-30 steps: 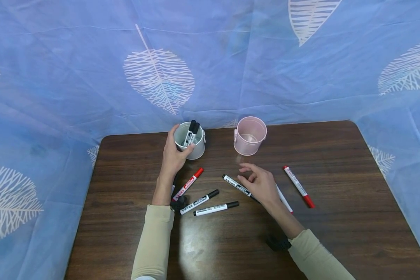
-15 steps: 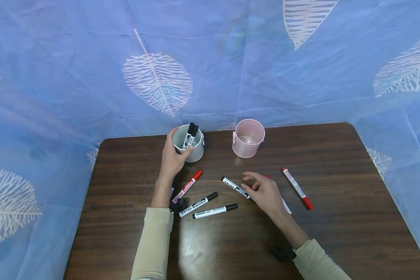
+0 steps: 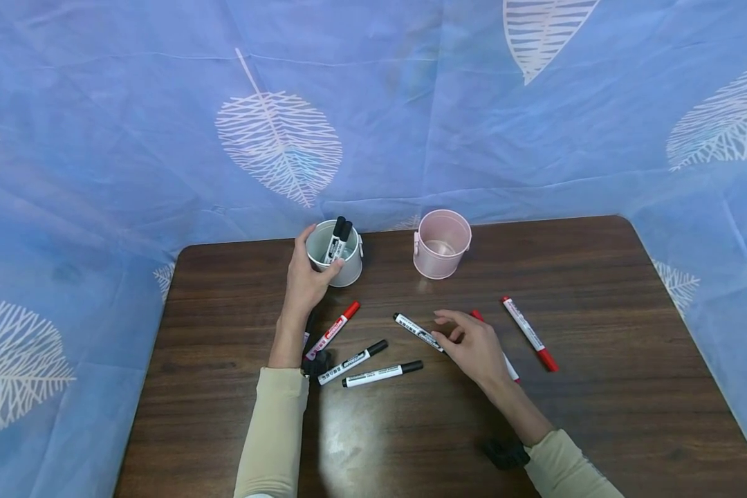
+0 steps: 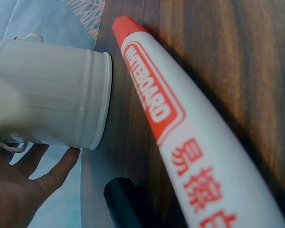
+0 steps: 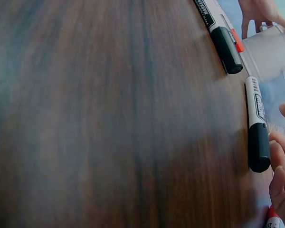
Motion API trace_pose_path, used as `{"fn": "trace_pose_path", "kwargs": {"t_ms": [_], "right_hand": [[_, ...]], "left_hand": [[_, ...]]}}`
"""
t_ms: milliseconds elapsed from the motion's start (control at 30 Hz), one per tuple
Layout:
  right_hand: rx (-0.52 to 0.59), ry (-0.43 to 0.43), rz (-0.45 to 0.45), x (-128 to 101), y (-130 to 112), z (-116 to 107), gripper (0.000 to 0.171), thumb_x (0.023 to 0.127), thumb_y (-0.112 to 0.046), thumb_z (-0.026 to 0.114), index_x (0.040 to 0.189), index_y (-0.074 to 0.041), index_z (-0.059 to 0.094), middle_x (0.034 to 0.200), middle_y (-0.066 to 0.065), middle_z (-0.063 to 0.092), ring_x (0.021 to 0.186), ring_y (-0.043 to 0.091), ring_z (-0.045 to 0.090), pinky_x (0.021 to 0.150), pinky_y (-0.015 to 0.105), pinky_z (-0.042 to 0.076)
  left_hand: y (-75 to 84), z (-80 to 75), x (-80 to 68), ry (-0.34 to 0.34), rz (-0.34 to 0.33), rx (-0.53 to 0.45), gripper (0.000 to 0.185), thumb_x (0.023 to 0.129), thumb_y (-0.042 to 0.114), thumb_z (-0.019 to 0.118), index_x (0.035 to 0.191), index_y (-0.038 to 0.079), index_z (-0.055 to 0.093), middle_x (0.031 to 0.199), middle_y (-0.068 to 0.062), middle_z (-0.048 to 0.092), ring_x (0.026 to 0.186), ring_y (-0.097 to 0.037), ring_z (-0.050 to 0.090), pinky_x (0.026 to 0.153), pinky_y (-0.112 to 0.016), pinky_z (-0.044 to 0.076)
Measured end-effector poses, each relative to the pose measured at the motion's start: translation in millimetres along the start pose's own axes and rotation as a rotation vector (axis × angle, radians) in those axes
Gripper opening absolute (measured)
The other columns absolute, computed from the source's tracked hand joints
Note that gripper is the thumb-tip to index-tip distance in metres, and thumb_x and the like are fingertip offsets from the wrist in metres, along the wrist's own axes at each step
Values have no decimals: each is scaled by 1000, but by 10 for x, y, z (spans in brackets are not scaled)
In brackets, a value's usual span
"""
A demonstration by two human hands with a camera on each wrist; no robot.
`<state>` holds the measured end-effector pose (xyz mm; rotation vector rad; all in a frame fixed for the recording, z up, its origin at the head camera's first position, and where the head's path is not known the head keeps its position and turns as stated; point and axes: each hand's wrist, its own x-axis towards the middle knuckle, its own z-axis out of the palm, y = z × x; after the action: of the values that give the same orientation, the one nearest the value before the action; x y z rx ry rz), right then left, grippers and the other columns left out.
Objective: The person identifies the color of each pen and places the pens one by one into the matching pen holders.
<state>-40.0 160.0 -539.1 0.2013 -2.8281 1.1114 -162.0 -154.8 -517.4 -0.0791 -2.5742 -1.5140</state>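
Note:
My left hand (image 3: 307, 280) grips a small pale green bucket (image 3: 347, 275) at the back of the table, its thumb at the near rim. Two black-capped markers (image 3: 338, 242) lean inside that bucket. In the left wrist view, fingers reach along the bucket's (image 4: 47, 92) side. My right hand (image 3: 476, 349) hovers at a black-capped whiteboard marker (image 3: 417, 331), partly hiding its cap end. In the right wrist view this marker (image 5: 259, 147) lies beside loosely bent fingers (image 5: 278, 152); whether they touch it I cannot tell.
A pink bucket (image 3: 437, 264) stands at the back, right of the green one. Two black-capped markers lie at the front, one being the lower marker (image 3: 380, 374). A red-capped marker (image 3: 334, 330) lies near my left wrist, another red marker (image 3: 529, 334) at right.
My right hand has drawn back slightly toward the front and right, uncovering the red end of a marker beneath it. The left hand stays on the green bucket.

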Motion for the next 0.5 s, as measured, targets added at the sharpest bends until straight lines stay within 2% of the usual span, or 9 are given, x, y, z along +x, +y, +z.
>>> {"fn": "trace_pose_path", "kwargs": {"t_ms": [267,500], "right_hand": [[-67,-49,42,-70,-1,1,39,81,-25,83,118,-20,71,101,-5,73,75,10,61,62,30,46],[-51,-18,-3,-126,49,37,41,78,-20,86,116,-18,72,100,-5,73,78,13,64,66,34,52]], "left_hand": [[-14,1,-4,6,-6,-7,85,84,33,80,153,20,31,147,-12,46,128,-30,48,103,-51,39],[-37,12,20,9,19,-17,85,84,34,79,152,19,32,150,-11,43,131,-28,46,105,-51,38]]}}
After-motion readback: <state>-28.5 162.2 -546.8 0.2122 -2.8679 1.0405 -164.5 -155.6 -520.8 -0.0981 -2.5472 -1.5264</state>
